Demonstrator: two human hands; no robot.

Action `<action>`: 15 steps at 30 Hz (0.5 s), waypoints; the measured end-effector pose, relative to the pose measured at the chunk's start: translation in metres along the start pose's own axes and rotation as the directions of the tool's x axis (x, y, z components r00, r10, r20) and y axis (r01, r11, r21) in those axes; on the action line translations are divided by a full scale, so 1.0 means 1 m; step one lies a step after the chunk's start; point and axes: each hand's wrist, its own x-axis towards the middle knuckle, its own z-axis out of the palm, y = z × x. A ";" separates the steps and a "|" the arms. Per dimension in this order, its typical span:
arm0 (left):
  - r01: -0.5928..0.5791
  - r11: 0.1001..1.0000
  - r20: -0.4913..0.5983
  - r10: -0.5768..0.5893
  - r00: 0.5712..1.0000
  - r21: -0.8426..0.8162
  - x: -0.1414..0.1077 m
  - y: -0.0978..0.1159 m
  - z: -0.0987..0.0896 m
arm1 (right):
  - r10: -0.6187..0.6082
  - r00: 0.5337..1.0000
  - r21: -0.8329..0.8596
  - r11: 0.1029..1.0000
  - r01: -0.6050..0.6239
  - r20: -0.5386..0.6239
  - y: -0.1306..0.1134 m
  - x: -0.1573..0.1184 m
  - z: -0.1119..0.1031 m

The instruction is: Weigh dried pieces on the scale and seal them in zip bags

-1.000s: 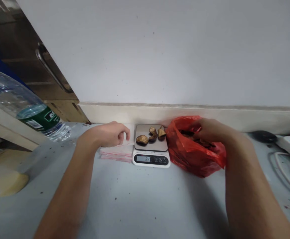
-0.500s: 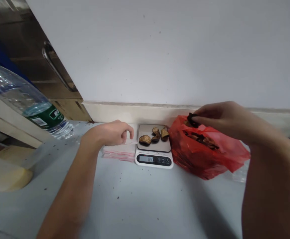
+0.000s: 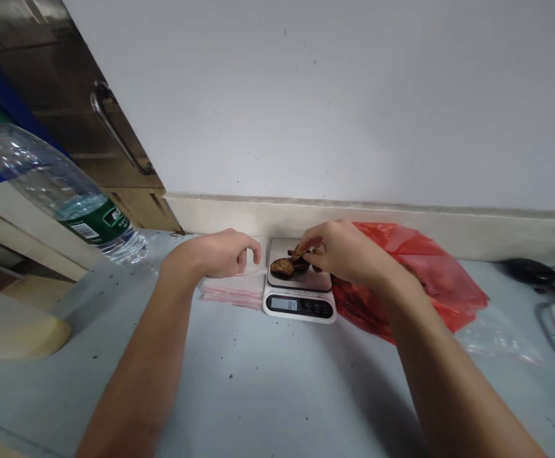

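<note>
Your R hand point(image 3: 341, 251) is hovering over the digital scale point(image 3: 301, 317), fingers clamped on a dried brown piece point(image 3: 297, 254); a dried slice point(image 3: 281, 268) is lying by the plate's L edge. The scale is sitting nr the table's point(image 3: 258, 394) back edge, btwn red-lined zip bags point(image 3: 229, 294) & a red plastic bag point(image 3: 401, 245). Your L hand point(image 3: 220, 254) is hanging over the zip bags; can't tell if its fingers are gripping one.
</note>
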 end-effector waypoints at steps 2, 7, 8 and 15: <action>-0.007 1.000 -0.015 0.007 1.000 -0.003 -0.001 -0.002 0.000 | -0.024 0.999 0.008 1.000 0.023 0.026 0.002 -0.004 -0.005; -0.098 0.993 -0.204 0.083 0.975 -0.063 -0.003 -0.010 -0.001 | -0.098 0.994 0.123 0.987 0.103 -0.046 0.004 -0.015 -0.017; -0.134 0.987 -0.267 0.107 0.958 -0.083 -0.003 -0.011 -0.002 | -0.129 0.990 0.155 0.978 0.137 -0.061 0.003 -0.016 -0.016; -0.348 0.928 -0.658 0.181 0.731 -0.131 -0.010 0.003 -0.003 | -0.348 0.938 0.268 0.903 0.335 0.001 -0.011 -0.008 0.002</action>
